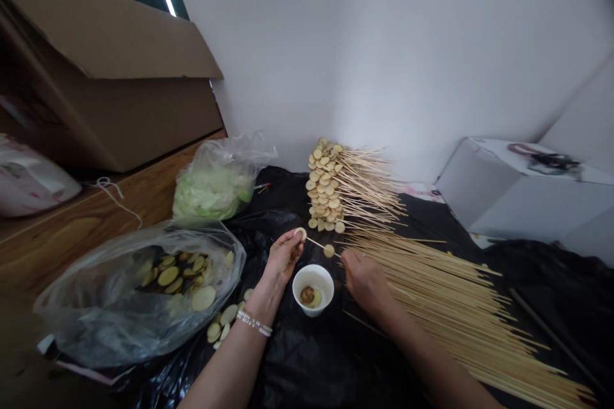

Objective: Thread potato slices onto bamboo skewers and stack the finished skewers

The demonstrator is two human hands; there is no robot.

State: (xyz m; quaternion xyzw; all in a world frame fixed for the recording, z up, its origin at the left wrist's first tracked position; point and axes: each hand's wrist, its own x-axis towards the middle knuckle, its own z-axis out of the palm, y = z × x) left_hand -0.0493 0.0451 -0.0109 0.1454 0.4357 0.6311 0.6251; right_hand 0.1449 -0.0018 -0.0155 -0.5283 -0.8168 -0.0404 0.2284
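My left hand (284,254) pinches a round potato slice (300,234) at the tip of a thin wooden skewer (315,243). Another potato slice (329,250) is threaded on that skewer, closer to my right hand (362,275), whose fingers are closed around the stick. Just below both hands stands a white cup (313,311) with a brownish piece and a pale slice inside. Beyond them lies a stack of skewered potato slices (327,188), sticks pointing right. Many bare skewers (446,300) lie under and beside my right forearm. Loose slices (225,319) rest by my left forearm.
A clear plastic bag (110,326) of potato slices lies open at left. Behind it sits a bag of pale green leaves (213,195). A cardboard box (119,89) is at the back left, a white box (508,185) at right. Black plastic sheeting (307,364) covers the work surface.
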